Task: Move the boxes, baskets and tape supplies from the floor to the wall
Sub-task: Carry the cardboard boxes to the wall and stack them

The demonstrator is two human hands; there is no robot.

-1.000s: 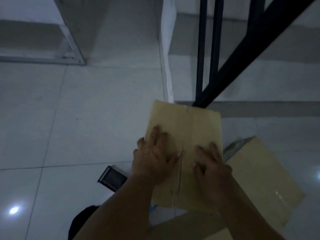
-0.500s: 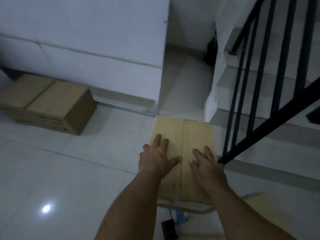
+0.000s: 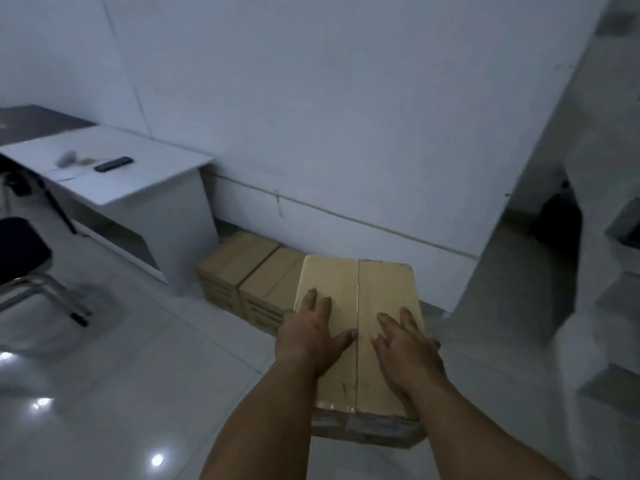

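1. Flat on top! Left hand and right hand press down with fingers straight and spread, gripping nothing, on either side of the cardboard box seam.
2. The stair railing is gone from view. Two stacked boxes now sit just beyond the fingertips, against the wall.
3. The desk stands far left of the fingers.
4. Nearly home, I'd say.

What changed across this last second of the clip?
The cardboard box travelled from beside the stair railing toward the wall, now close to the two boxes beside the desk. Nothing gripped or released: left hand and right hand stay flat on its top.
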